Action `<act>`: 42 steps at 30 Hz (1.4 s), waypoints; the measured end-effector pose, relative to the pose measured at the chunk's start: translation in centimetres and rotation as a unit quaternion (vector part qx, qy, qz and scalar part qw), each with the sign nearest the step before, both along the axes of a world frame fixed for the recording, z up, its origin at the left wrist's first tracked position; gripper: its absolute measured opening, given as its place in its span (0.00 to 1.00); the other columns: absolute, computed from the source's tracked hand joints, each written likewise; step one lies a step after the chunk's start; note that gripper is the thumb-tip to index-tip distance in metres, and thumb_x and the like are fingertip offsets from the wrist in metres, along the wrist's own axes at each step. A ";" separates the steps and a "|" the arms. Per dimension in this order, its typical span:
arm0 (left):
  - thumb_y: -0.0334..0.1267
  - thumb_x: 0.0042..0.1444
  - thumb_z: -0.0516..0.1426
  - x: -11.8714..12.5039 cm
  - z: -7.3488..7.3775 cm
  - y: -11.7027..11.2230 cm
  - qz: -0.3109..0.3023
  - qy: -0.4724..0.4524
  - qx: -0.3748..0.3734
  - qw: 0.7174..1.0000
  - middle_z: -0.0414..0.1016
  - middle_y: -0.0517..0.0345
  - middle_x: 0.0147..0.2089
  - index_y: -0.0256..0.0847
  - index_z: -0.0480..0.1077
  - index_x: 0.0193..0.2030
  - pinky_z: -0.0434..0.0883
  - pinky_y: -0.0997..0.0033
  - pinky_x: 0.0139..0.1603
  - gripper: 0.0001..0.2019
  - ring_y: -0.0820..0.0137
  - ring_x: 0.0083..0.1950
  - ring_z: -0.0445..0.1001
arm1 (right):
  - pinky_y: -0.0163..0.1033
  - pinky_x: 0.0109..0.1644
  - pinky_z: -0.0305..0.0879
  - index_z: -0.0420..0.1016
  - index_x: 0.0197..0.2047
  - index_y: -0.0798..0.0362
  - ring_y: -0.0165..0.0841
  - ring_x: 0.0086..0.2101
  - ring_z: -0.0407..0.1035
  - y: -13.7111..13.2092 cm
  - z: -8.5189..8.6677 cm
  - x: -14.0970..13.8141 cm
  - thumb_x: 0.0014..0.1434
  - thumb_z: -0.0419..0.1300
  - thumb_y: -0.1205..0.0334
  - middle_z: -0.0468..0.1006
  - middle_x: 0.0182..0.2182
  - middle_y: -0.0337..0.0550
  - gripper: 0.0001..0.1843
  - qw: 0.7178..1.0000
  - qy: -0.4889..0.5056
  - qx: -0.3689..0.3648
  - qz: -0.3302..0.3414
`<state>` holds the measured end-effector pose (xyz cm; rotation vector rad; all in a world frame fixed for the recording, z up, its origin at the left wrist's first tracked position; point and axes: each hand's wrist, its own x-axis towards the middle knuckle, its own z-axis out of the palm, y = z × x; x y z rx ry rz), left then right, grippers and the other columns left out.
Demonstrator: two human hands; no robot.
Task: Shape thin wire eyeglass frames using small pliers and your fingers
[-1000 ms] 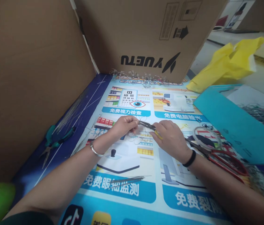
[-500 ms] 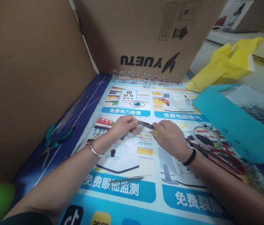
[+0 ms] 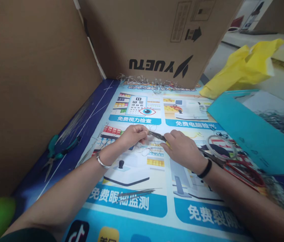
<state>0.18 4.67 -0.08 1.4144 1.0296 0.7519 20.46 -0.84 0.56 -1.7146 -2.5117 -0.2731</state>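
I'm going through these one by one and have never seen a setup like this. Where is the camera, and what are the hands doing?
There is no machine here: these are one person's two bare hands, seen by a camera worn on the head, looking forward and down. The right hand grips slim black-nosed pliers with yellow handles. The left hand has its fingers closed at the pliers' tip; whatever they pinch is too small to make out.

Underneath is a blue-and-white printed sheet, bearing a bundle of thin dark rods. Teal-handled pliers lie to the left, and red-handled metal scissors beside the right forearm. Farther right, a turquoise box holds a silvery tangle. Brown cardboard stands behind.
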 end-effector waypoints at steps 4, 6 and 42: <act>0.36 0.49 0.57 -0.1 -0.2 0.1 -0.007 0.008 0.005 1.000 0.70 0.61 0.23 0.36 0.67 0.28 0.62 0.79 0.23 0.05 0.79 0.20 0.67 | 0.36 0.28 0.49 0.65 0.39 0.52 0.36 0.36 0.64 -0.2 0.0 -0.1 0.61 0.50 0.52 0.69 0.35 0.45 0.12 1.000 0.006 -0.010 -0.003; 0.36 0.49 0.57 -0.1 -0.1 0.1 -0.007 0.009 0.003 1.000 0.70 0.61 0.23 0.36 0.67 0.28 0.62 0.80 0.22 0.05 0.80 0.20 0.67 | 0.36 0.27 0.49 0.65 0.39 0.52 0.35 0.35 0.65 -0.2 -0.1 -0.1 0.61 0.50 0.52 0.70 0.35 0.45 0.12 1.000 0.008 -0.014 -0.004; 0.37 0.52 0.56 -0.5 0.8 0.2 -0.097 0.008 -0.012 0.995 0.67 0.63 0.21 0.36 0.66 0.28 0.62 0.78 0.24 0.07 0.80 0.20 0.64 | 0.39 0.36 0.50 0.67 0.35 0.54 0.37 0.35 0.59 0.2 0.2 1.2 0.60 0.51 0.52 0.68 0.32 0.46 0.14 0.995 -0.029 0.057 0.076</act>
